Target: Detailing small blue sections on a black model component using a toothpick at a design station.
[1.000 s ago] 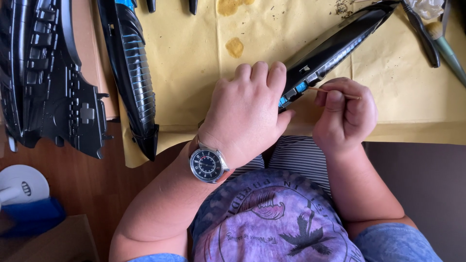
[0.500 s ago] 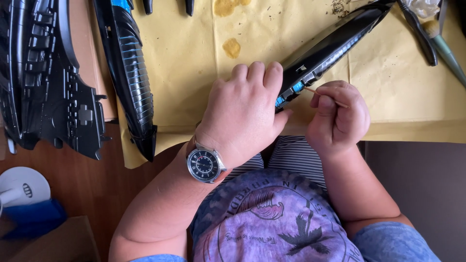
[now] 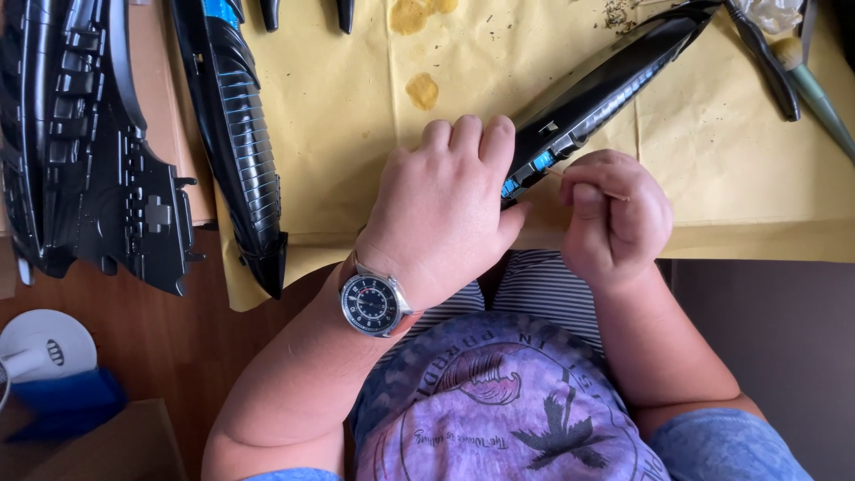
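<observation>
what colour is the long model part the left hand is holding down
Glossy black, with small bright blue patches near the held end. The long model part shows best in the head view, under the left hand.

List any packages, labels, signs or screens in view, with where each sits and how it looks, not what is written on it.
Wristwatch dial: on the left wrist, round, dark face with pale markings, silver case.
Shirt print: bottom centre, a round dark graphic with lettering on purple cloth.
Cardboard box: bottom left corner, plain brown, only a corner showing.
No packages with labels, signs or electronic screens show.
</observation>
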